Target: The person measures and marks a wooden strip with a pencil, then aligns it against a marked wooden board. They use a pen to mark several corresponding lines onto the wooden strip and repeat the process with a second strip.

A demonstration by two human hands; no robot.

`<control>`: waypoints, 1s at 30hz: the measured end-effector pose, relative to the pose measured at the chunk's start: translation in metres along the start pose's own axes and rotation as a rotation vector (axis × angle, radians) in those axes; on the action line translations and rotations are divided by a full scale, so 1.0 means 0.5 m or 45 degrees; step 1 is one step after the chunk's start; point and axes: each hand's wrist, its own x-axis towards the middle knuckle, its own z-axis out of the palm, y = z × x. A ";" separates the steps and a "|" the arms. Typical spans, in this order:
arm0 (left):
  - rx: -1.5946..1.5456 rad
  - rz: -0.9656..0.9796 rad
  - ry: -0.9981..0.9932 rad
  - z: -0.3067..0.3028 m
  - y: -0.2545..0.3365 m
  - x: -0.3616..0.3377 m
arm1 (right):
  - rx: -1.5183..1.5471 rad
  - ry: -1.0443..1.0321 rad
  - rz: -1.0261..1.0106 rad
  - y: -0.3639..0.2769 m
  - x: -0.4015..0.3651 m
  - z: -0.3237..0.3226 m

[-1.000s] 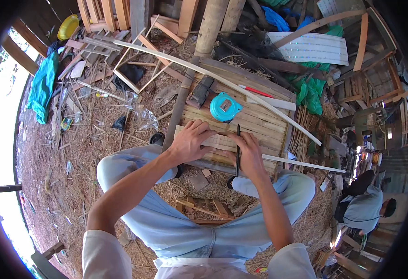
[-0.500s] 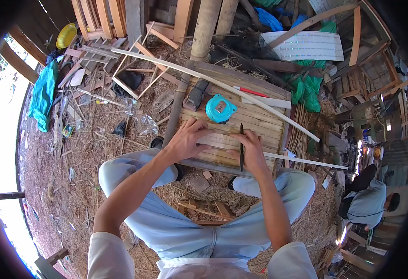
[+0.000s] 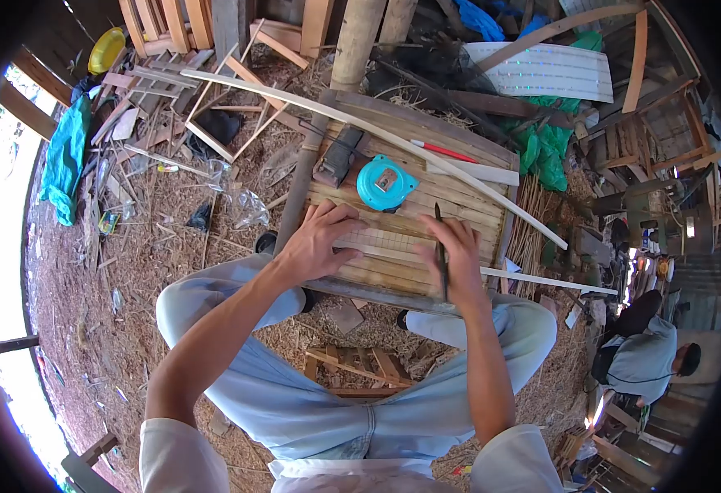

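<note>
My left hand [image 3: 319, 242] pinches the left end of a pale gridded strip [image 3: 381, 243] that lies flat on a slatted wooden board. Held upright in my right hand [image 3: 461, 259] is a slim black pen [image 3: 442, 251], at the strip's right end. My right fingertips look slightly blurred. Along the strip's lower side runs a thin white stick [image 3: 553, 283], sticking out past the board to the right; my hands hide part of it. Just above the strip sits a turquoise tape measure [image 3: 385, 182].
The slatted board [image 3: 360, 275] also carries a dark block [image 3: 340, 156], a red pen [image 3: 443, 151], a short white slat [image 3: 492, 175] and a long pale stick [image 3: 360, 135] laid diagonally. Wood scraps [image 3: 163, 82] litter the left floor. Another person [image 3: 644, 353] sits at the right.
My right hand has shifted right with the pen, uncovering more of the gridded strip. My left hand stays at the strip's left end. The whole view has moved slightly.
</note>
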 end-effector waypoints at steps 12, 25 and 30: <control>0.015 -0.025 0.017 -0.003 -0.002 0.005 | 1.234 0.017 0.430 -0.046 0.009 0.098; 0.002 -0.037 0.043 0.002 -0.002 0.004 | 0.812 0.001 0.146 -0.031 0.005 0.115; 0.009 -0.036 0.052 0.004 -0.003 0.004 | 0.813 -0.006 0.135 -0.031 0.006 0.114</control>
